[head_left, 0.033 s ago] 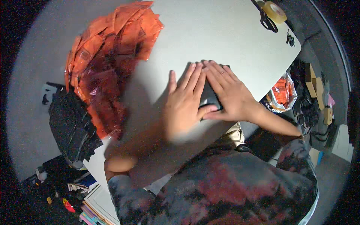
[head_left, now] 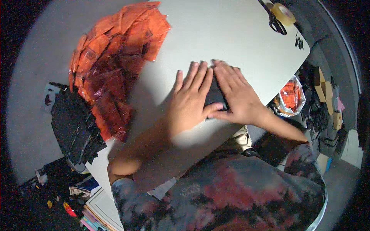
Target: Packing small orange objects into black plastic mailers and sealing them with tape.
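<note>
Covers black packet point(head_left: 216, 92) with unclosed left hand point(head_left: 189, 101) and right hand point(head_left: 241, 94), parted slightly wider than before. Cannot tell long axis.

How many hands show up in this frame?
2: the left hand and, beside it, the right hand, both laid over a black item on the white table. No other hand shows.

The left hand point(head_left: 189, 101) and right hand point(head_left: 239, 94) hide the sides of a black item point(head_left: 216, 94).
</note>
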`<action>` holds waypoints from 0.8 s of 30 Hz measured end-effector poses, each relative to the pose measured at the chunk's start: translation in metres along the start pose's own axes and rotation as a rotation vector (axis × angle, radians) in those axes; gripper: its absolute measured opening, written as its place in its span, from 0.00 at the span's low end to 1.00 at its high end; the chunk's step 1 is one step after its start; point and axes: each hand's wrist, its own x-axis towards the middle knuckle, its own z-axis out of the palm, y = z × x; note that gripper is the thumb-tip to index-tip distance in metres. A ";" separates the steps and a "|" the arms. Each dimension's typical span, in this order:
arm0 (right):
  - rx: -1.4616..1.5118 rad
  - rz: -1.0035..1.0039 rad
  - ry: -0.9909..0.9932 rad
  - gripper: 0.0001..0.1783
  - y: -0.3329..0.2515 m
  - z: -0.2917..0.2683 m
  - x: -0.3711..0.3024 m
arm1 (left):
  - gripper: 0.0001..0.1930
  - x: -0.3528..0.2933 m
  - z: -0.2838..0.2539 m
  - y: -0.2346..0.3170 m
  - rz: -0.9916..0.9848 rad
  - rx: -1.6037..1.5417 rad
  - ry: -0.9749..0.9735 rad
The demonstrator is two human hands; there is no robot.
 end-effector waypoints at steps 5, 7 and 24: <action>-0.118 0.304 0.071 0.60 -0.027 0.011 -0.005 | 0.35 0.011 0.000 -0.036 0.075 -0.033 0.154; -0.049 0.272 0.078 0.56 -0.030 0.000 -0.001 | 0.34 0.009 0.000 -0.035 0.107 0.004 0.079; -0.177 0.069 0.056 0.51 -0.012 0.014 0.006 | 0.39 0.007 -0.010 -0.053 0.192 0.040 -0.229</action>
